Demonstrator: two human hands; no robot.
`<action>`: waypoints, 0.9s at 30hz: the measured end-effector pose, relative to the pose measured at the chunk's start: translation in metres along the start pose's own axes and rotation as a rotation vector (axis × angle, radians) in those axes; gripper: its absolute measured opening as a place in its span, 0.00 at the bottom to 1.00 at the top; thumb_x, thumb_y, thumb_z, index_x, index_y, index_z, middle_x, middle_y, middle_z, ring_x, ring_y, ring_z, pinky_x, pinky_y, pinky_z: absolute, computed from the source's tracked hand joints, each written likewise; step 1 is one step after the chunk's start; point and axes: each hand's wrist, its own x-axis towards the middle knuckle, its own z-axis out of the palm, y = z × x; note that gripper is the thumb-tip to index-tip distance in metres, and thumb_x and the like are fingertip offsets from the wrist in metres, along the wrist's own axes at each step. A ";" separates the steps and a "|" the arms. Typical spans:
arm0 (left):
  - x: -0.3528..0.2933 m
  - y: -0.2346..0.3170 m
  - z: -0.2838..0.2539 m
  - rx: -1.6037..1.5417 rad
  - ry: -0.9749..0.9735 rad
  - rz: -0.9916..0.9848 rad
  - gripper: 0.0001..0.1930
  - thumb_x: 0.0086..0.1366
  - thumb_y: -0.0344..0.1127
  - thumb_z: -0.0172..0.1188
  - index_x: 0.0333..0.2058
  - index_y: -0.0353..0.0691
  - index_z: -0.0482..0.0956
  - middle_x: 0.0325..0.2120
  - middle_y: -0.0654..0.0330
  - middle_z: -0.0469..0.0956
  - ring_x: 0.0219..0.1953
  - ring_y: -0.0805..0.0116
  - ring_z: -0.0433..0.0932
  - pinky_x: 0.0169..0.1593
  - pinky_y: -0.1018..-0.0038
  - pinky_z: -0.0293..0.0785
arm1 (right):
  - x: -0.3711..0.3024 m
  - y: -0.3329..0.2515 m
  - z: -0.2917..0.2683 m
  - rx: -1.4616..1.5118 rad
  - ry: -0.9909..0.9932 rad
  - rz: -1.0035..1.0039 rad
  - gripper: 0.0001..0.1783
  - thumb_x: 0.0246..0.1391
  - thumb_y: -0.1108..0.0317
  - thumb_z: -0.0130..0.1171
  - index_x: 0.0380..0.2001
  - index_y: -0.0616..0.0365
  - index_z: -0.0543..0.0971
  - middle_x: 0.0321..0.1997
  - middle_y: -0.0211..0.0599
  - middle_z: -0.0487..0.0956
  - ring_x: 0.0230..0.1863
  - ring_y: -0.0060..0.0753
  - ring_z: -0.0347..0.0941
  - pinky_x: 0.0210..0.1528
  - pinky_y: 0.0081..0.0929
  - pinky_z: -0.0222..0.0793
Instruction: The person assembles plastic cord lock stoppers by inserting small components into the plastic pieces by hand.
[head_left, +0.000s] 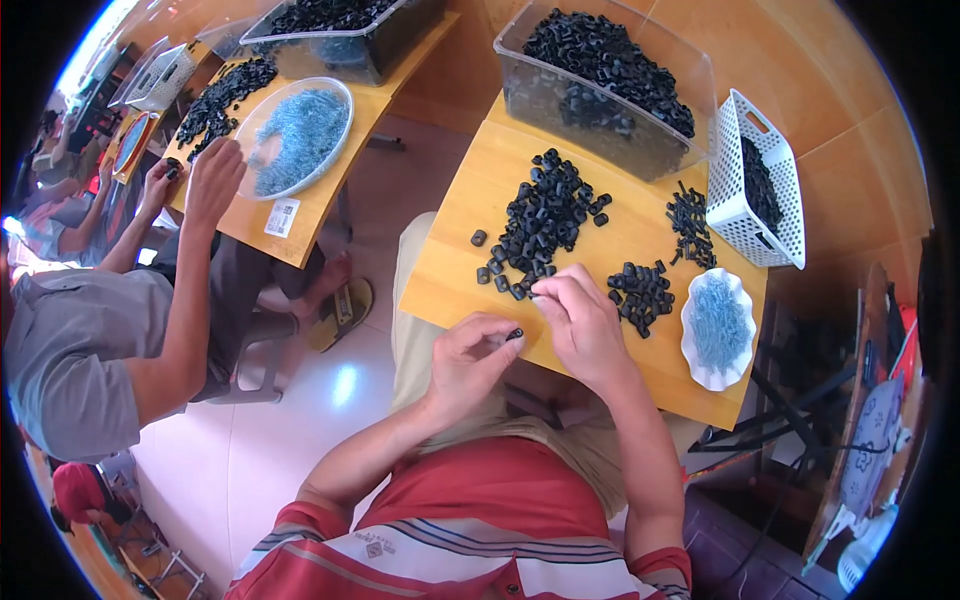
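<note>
My left hand point(472, 358) pinches a small black plastic part point(515, 334) between thumb and forefinger, just off the near edge of the wooden table point(445, 275). Close by on its right, my right hand point(583, 325) has thumb and fingertips pressed together at the near side of a pile of chunky black parts point(545, 210). What those fingertips hold is too small to make out. Beyond my right hand lies a smaller cluster of black pieces point(642, 294). Slim black pieces point(690, 225) are heaped farther back.
A white scalloped dish point(688, 350) of fine bluish pieces point(718, 320) stands at the table's right. Behind are a white perforated basket point(785, 215) and a clear bin point(530, 95) of black parts. At left, a person point(85, 340) works at another table point(265, 240).
</note>
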 end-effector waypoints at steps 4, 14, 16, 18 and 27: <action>0.002 0.007 0.006 0.002 -0.024 0.005 0.09 0.60 0.21 0.68 0.40 0.33 0.83 0.37 0.61 0.80 0.34 0.79 0.78 0.37 0.82 0.75 | -0.018 -0.007 -0.012 0.126 -0.016 -0.066 0.07 0.58 0.73 0.60 0.39 0.60 0.76 0.37 0.43 0.78 0.35 0.51 0.78 0.35 0.41 0.74; 0.001 0.011 0.019 0.093 -0.082 0.003 0.10 0.59 0.20 0.68 0.39 0.33 0.83 0.34 0.62 0.80 0.33 0.80 0.77 0.36 0.83 0.75 | -0.040 -0.001 -0.020 0.099 -0.040 -0.112 0.07 0.58 0.75 0.62 0.38 0.63 0.77 0.36 0.44 0.79 0.33 0.47 0.78 0.34 0.35 0.75; 0.000 0.009 0.022 0.092 -0.084 0.005 0.10 0.59 0.20 0.68 0.39 0.33 0.82 0.33 0.62 0.81 0.33 0.80 0.78 0.36 0.83 0.76 | -0.042 0.000 -0.021 0.117 -0.022 -0.127 0.07 0.57 0.75 0.62 0.39 0.63 0.77 0.35 0.44 0.79 0.33 0.46 0.78 0.34 0.34 0.75; -0.001 0.008 0.025 0.091 -0.086 0.007 0.09 0.59 0.21 0.68 0.40 0.33 0.82 0.32 0.62 0.81 0.33 0.80 0.78 0.36 0.83 0.76 | -0.045 0.002 -0.023 0.125 -0.013 -0.130 0.08 0.56 0.75 0.63 0.39 0.63 0.78 0.35 0.43 0.79 0.33 0.45 0.78 0.34 0.33 0.75; -0.001 0.009 0.033 0.144 -0.110 0.006 0.10 0.59 0.21 0.69 0.39 0.32 0.80 0.30 0.62 0.83 0.32 0.80 0.80 0.36 0.82 0.79 | -0.056 0.015 -0.024 0.188 0.056 -0.135 0.11 0.51 0.77 0.66 0.39 0.62 0.78 0.35 0.43 0.79 0.34 0.47 0.79 0.34 0.36 0.75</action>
